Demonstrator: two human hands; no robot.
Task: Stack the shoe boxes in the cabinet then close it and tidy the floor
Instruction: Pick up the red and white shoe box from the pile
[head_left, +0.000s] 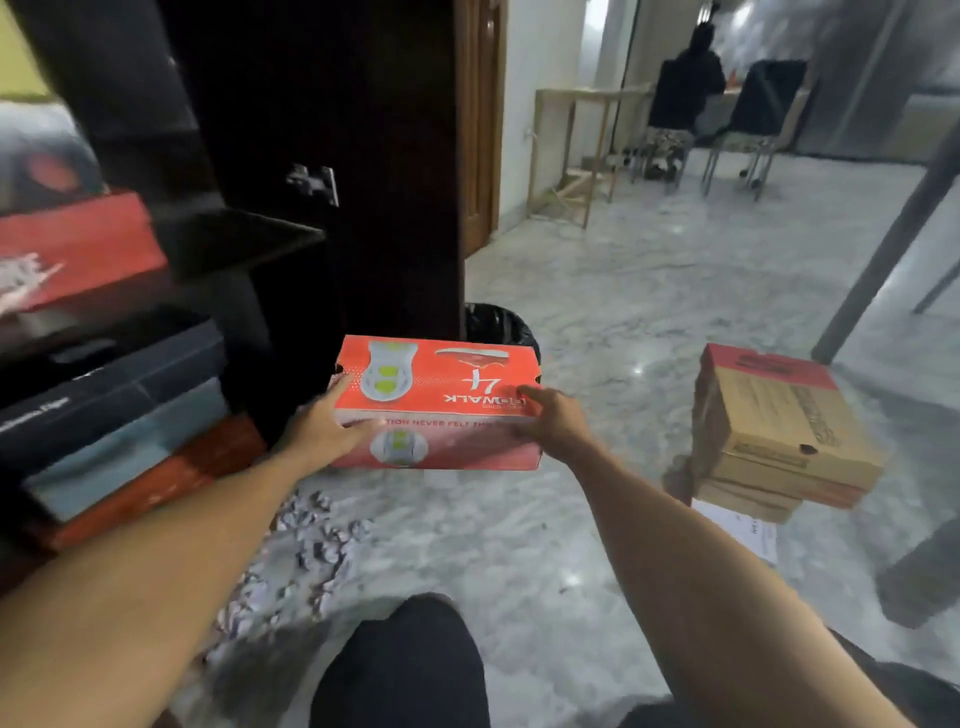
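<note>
An orange-red shoe box (441, 384) with a sole print on its lid is held between both hands just above the floor. My left hand (324, 426) grips its near left corner, thumb on the lid. At the near right edge, my right hand (550, 421) grips the box with fingers over the lid. The dark cabinet (322, 130) stands open at left. Its lower compartment holds a stack: a black box (114, 384), a pale blue box (124, 457) and an orange box (156, 493). A red box (78, 249) sits on the shelf above.
A stack of brown cardboard shoe boxes (779, 431) sits on the marble floor at right, on a white paper (743, 530). Crumpled paper scraps (306, 540) lie by my knee (405, 665). A black bin (498, 325) stands behind the held box. A person sits at a far table.
</note>
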